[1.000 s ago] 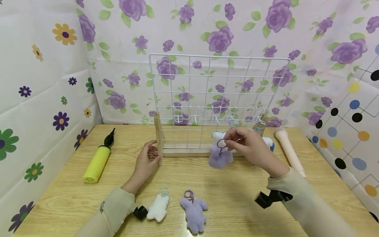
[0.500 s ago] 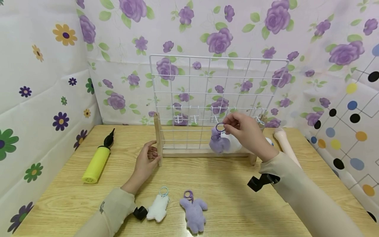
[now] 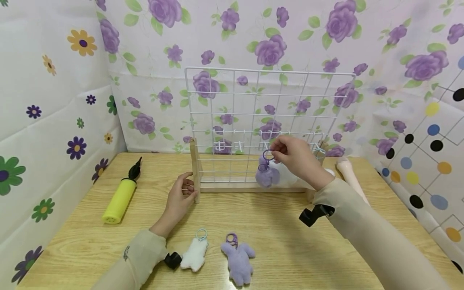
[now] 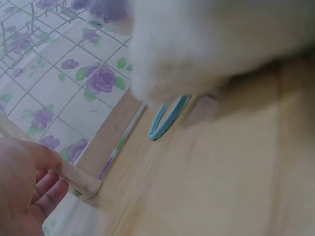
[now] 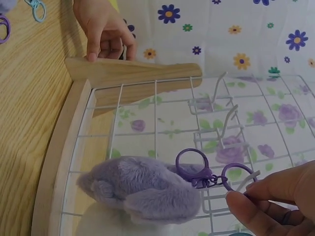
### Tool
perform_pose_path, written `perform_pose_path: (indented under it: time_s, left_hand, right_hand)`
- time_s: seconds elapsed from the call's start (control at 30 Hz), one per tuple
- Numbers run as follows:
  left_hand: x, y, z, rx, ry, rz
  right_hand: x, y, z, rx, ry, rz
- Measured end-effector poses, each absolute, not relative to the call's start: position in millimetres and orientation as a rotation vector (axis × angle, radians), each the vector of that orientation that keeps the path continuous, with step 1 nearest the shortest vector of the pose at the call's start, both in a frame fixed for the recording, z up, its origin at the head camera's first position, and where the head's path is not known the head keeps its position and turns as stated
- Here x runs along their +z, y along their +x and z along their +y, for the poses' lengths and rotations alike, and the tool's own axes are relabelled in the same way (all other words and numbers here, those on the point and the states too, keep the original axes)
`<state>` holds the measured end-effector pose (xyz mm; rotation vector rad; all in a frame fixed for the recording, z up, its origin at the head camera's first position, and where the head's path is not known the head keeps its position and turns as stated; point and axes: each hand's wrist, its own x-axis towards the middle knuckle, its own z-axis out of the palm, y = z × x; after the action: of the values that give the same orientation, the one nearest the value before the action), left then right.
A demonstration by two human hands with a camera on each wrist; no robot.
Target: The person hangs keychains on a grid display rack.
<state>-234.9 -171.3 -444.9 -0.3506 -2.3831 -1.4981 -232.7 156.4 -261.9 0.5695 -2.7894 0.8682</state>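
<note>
at the far left a yellow pump (image 3: 119,201) lies on the table. next comes the left hand (image 3: 179,199), thumb and fingers closed round the wooden stand (image 3: 195,165); its fingertips are partly hidden behind the wood. right of it lie a white toy (image 3: 194,254) with a light blue ring and a lilac toy (image 3: 238,264); up close in the left wrist view, white fur is blurred and cut off at the top. behind stands the wire grid (image 3: 258,71), carrying small white hooks (image 3: 219,146). low in front of the grid hangs the held purple toy (image 3: 267,177), its purple ring (image 5: 239,164) pinched between thumb and forefinger of the right hand (image 3: 295,157). the ring meets a hook tip; i cannot tell whether it is threaded on. a second white toy (image 3: 286,175) is mostly covered by that hand. at the far right, the sleeve hides the lower end of a pale pink stick (image 3: 351,175).
</note>
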Motion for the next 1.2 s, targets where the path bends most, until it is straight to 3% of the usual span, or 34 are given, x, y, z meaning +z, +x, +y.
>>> perform_pose_path:
  time_s: [0.7, 1.2]
  left_hand:
    - [-444, -234, -172, -1.492, -0.355, -2.38]
    - [-445, -235, -171, -1.483, -0.377, -2.373]
  right_hand:
    - [-259, -234, 149, 0.803, 0.548, -2.84]
    - [-246, -214, 153, 0.879, 0.552, -2.743]
